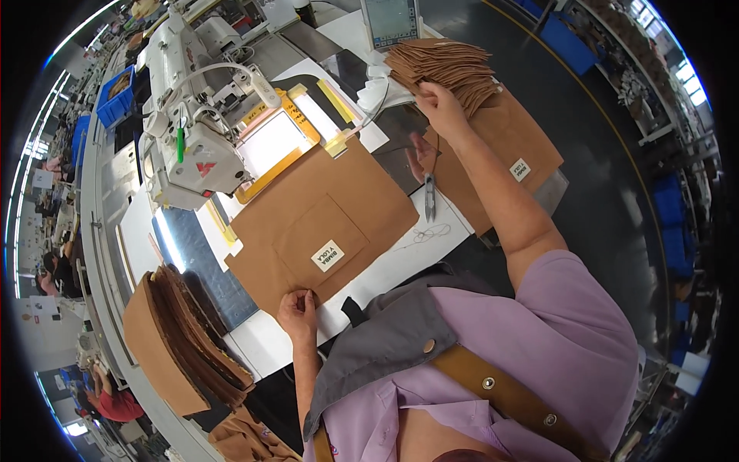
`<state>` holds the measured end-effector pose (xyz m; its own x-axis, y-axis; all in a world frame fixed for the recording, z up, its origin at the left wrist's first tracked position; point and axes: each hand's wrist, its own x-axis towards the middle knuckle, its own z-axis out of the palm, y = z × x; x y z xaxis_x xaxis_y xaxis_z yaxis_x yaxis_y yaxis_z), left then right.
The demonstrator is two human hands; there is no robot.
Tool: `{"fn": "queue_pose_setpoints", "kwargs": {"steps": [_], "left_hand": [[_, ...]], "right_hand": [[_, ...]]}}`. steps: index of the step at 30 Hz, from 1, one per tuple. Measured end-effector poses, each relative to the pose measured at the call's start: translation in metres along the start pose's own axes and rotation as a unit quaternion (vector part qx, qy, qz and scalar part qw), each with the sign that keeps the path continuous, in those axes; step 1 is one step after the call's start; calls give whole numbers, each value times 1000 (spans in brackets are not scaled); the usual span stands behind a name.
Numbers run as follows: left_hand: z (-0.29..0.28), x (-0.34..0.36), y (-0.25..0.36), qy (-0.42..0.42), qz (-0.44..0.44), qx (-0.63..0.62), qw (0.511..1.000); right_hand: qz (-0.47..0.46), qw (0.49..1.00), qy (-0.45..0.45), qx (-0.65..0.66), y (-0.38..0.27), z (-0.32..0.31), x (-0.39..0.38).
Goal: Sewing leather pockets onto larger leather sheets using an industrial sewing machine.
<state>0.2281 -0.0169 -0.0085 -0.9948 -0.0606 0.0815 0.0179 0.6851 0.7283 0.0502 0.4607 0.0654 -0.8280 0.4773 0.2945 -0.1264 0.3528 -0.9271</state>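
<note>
My left hand [299, 308] pinches the lower left edge of a brown fabric panel [362, 192], which bears a sewn square pocket and a white label [329, 254]. My right hand [435, 104] reaches up to a fanned stack of brown pieces [446, 60], its curled fingers gripping the near edge. Below that hand, a second brown panel [523, 138] with a label lies at the right. Metal thread snips [429, 200] rest between the panels, beside loose thread. The sewing machine [196, 162] stands at the upper left, its orange clamp frame [312, 138] beyond the near panel.
Brown pieces [165, 343] are stacked at the lower left. A control screen [389, 23] stands behind the fanned stack. Blue bins [570, 42] line the aisle on the right; another blue bin [115, 96] is left of the machine. Other workers [115, 396] sit along the far left.
</note>
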Motion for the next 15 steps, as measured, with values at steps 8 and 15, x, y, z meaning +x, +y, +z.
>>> {"fn": "queue_pose_setpoints", "kwargs": {"steps": [8,15], "left_hand": [[-7,1,18,1,-30,20,999],[-5,-5,18,30,-29,21,999]], "right_hand": [[-305,781,-468,-280,-37,-58,-104],[-370,763,-472,-239,-10,-80,-136]]}}
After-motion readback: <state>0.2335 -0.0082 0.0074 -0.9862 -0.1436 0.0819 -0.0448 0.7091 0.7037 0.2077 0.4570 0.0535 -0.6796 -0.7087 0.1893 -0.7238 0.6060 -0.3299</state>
